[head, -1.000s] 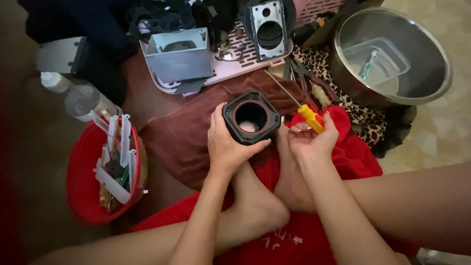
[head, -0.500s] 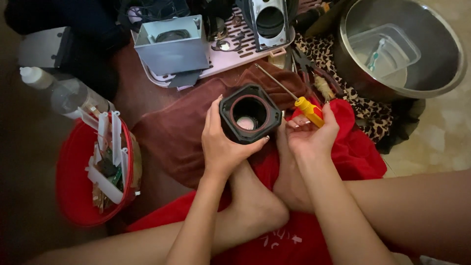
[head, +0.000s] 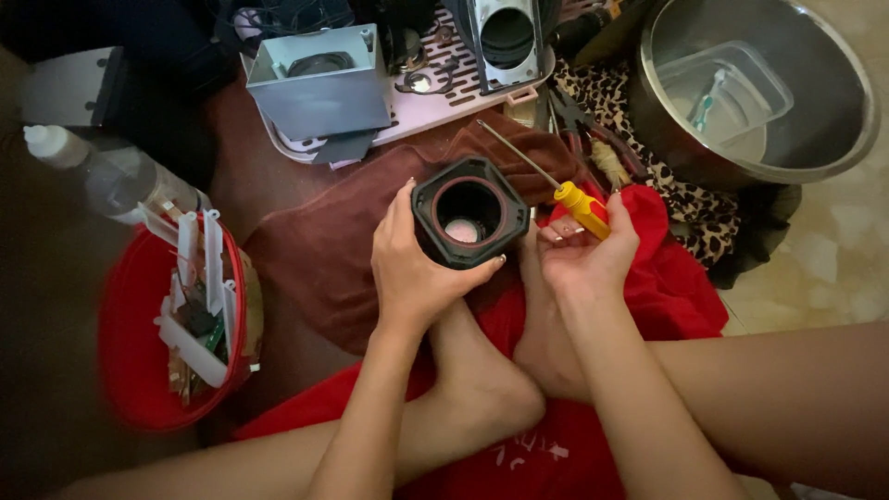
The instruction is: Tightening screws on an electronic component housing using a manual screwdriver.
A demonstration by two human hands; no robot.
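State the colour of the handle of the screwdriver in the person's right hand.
Yellow with a red band, on the thin metal-shafted screwdriver in the right hand; the head view shows it.

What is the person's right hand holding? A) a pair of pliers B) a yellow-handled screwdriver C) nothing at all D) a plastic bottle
B: the right hand closes its grip on a yellow-handled screwdriver, while the left hand holds a black squarish housing.

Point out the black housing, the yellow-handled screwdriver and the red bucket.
black housing (head: 435, 225): head view, on its left rim.
yellow-handled screwdriver (head: 580, 204): head view, on the yellow handle.
red bucket (head: 130, 370): head view, on its inner red wall.
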